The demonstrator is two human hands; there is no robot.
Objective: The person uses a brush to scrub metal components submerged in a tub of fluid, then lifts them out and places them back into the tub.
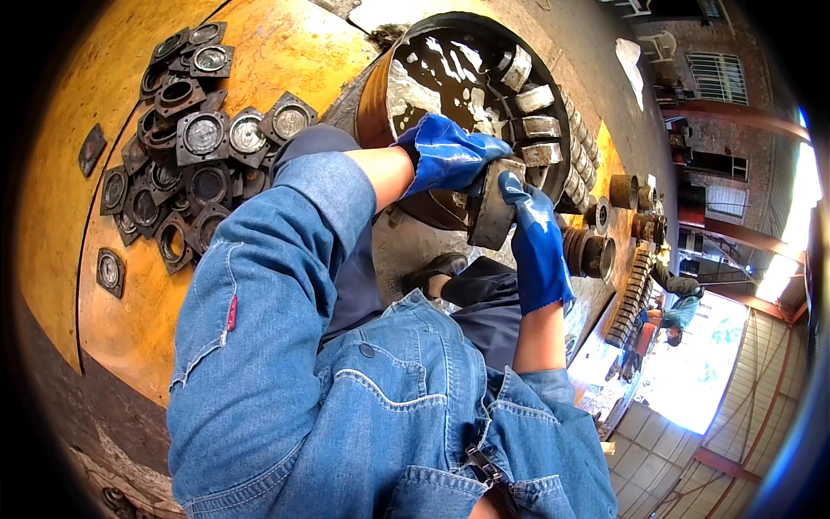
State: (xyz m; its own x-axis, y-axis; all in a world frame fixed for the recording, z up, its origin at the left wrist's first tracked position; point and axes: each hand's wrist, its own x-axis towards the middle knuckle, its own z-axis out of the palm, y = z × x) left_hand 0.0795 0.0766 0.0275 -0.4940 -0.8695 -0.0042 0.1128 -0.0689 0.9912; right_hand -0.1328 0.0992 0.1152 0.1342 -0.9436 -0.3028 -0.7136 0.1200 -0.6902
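In front of my body, over the near rim of a round metal tub [373, 108], I hold a thick, dark grey, square-edged metal part [493, 213]. My left hand [454, 156], in a blue rubber glove, grips its upper left side. My right hand [529, 208], gloved the same way, closes on its right edge with the thumb along the face. The fingertips behind the part are hidden. Dark liquid [445, 65] with patches of white foam fills the tub. Several wet, blocky metal parts [534, 99] line its right inner side.
Square metal flanges with round openings [203, 137] lie piled on a yellow sheet surface [281, 52] at left. Right of the tub stand rows of metal rings [581, 160] and short cylinders [598, 257]. Another person [679, 311] is farther off at right. My shoe [437, 270] rests below the tub.
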